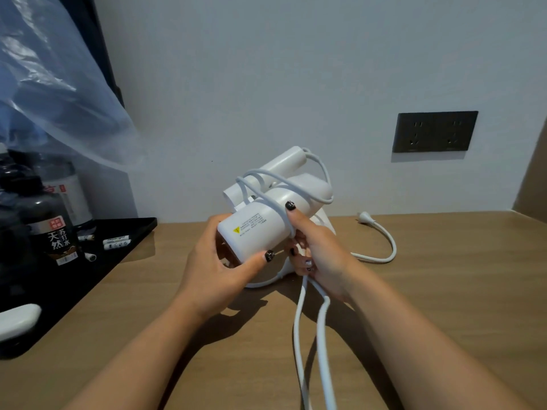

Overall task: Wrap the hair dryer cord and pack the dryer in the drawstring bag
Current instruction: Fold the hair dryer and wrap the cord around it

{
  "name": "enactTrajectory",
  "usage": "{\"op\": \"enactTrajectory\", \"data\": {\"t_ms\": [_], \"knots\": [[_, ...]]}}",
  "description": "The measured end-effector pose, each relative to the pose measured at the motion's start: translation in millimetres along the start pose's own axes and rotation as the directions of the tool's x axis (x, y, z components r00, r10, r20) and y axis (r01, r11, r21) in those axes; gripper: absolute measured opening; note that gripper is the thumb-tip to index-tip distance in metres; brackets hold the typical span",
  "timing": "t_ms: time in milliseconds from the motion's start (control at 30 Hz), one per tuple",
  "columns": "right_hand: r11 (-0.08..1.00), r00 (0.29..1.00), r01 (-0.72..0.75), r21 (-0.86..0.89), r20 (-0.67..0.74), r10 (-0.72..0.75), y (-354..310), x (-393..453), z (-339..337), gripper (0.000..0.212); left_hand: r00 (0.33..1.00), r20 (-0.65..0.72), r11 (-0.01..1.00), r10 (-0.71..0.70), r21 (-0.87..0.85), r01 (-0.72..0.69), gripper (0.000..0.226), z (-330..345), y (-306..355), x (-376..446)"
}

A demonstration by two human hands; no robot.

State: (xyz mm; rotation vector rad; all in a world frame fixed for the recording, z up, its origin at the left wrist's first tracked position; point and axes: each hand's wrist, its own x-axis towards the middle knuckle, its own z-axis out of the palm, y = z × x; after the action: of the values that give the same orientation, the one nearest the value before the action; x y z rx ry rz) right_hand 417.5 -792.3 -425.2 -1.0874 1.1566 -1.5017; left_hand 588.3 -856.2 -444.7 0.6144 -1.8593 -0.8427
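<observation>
Left hand grips the dryer above the tabletop, right hand probably pinching the cord: keep tension, lay next loop snug beside the last.

The long white power cord runs off the bottom edge, so its loop's end is unseen. The small grey print on the white plastic hair dryer is too small to read. The clear plastic sheet and dark-labelled bottles are cut by the left edge.
</observation>
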Motion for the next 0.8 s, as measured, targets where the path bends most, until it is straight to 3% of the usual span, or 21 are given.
{"op": "enactTrajectory", "data": {"t_ms": [133, 400, 500, 567, 667, 733, 800], "knots": [[1.000, 0.998, -0.012, -0.009, -0.061, 0.011, -1.5, -1.3, 1.8, 0.048, 0.998, -0.057, 0.997, 0.037, 0.069, -0.033, 0.054, 1.5, 2.4, -0.9], [0.997, 0.994, 0.010, -0.075, -0.110, -0.018, -6.9, -4.6, 0.4, 0.078, 0.991, -0.079, 0.981, 0.112, 0.167, -0.097, 0.070, -1.6, 7.0, -0.5], [0.997, 0.994, 0.021, -0.077, -0.108, -0.029, -7.7, -6.9, 0.6, 0.082, 0.998, -0.063, 1.000, 0.023, 0.013, -0.022, 0.072, -0.8, 6.6, 0.6], [0.997, 0.995, 0.032, -0.073, -0.097, -0.039, -8.3, -9.1, 1.8, 0.062, 0.995, -0.024, 0.976, -0.100, -0.194, 0.094, 0.074, -2.0, 5.1, 1.6], [0.989, 0.993, 0.068, -0.133, -0.086, -0.080, -11.4, -12.8, 3.7, 0.033, 0.970, 0.109, 0.850, -0.218, -0.468, 0.244, 0.075, -3.1, 7.4, 3.0], [0.979, 0.991, 0.093, -0.183, -0.075, -0.109, -12.7, -14.7, 5.3, 0.027, 0.960, 0.138, 0.793, -0.243, -0.542, 0.278, 0.070, -3.7, 8.1, 4.0], [0.964, 0.989, 0.095, -0.247, -0.084, -0.119, -11.8, -14.2, 6.7, 0.028, 0.969, 0.102, 0.816, -0.223, -0.524, 0.243, 0.064, -4.6, 7.1, 5.4]]}}
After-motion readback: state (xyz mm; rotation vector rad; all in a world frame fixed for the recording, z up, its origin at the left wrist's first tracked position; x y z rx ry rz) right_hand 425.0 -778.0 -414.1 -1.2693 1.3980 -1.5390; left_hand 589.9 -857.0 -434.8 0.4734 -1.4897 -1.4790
